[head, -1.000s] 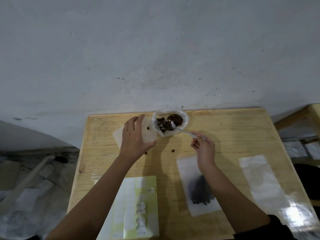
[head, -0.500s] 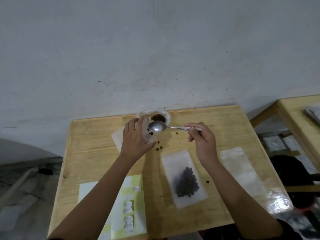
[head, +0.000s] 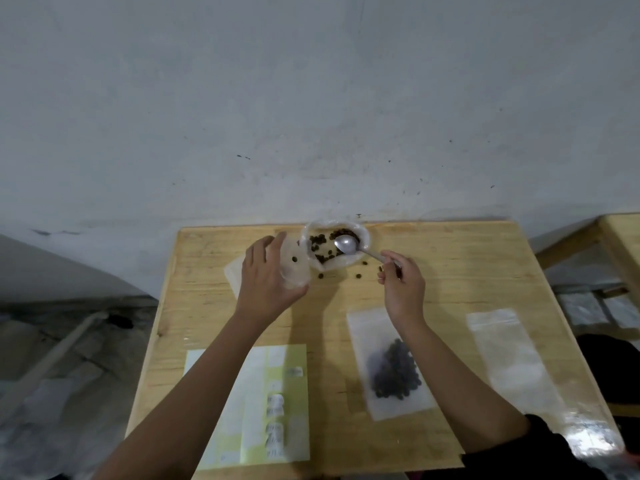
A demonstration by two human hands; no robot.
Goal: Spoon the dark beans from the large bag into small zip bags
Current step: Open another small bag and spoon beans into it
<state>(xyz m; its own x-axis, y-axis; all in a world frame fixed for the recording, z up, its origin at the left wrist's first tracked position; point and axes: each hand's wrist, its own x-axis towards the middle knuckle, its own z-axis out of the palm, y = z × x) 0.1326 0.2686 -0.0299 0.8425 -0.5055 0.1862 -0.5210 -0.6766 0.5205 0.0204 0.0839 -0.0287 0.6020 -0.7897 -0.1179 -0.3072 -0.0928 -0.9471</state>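
Observation:
The large clear bag point(head: 362, 251) with dark beans stands open at the table's far edge. My left hand point(head: 266, 282) holds a small zip bag point(head: 294, 268) just left of it, mouth toward the big bag; a bean or two shows inside. My right hand point(head: 401, 284) pinches the handle of a metal spoon point(head: 346, 244), whose empty bowl sits over the large bag's opening. A few loose beans point(head: 358, 275) lie on the table below the bag. A filled small zip bag point(head: 394, 368) lies flat near my right forearm.
An empty zip bag point(head: 509, 362) lies flat at the right of the wooden table point(head: 450, 265). A yellow-green label sheet point(head: 256, 403) lies at the front left. A grey wall stands right behind the table. Another table edge point(head: 620, 237) shows far right.
The spoon went from scooping in the large bag to the small bag's mouth, dropping beans on the table, and is now back over the large bag, empty. The view shifted.

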